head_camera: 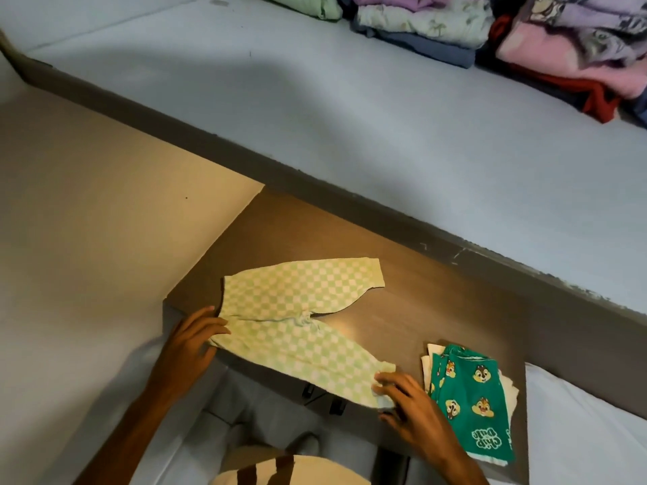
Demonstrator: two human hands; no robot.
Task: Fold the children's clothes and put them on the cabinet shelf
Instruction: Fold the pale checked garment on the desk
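The checked trousers (301, 320) lie spread flat on the brown table (437, 288), legs splayed apart. My left hand (190, 339) pinches their waistband at the table's near left corner; my right hand (408, 397) grips the cuff of the nearer leg. Just right of that cuff sits a folded green cartoon garment (472, 397). Beyond the table, on the pale shelf (315, 110), lies a heap of clothes (507, 33).

Bare forearms, no sleeves; a cream garment (290, 470) with dark brown stripes (low in view) below.
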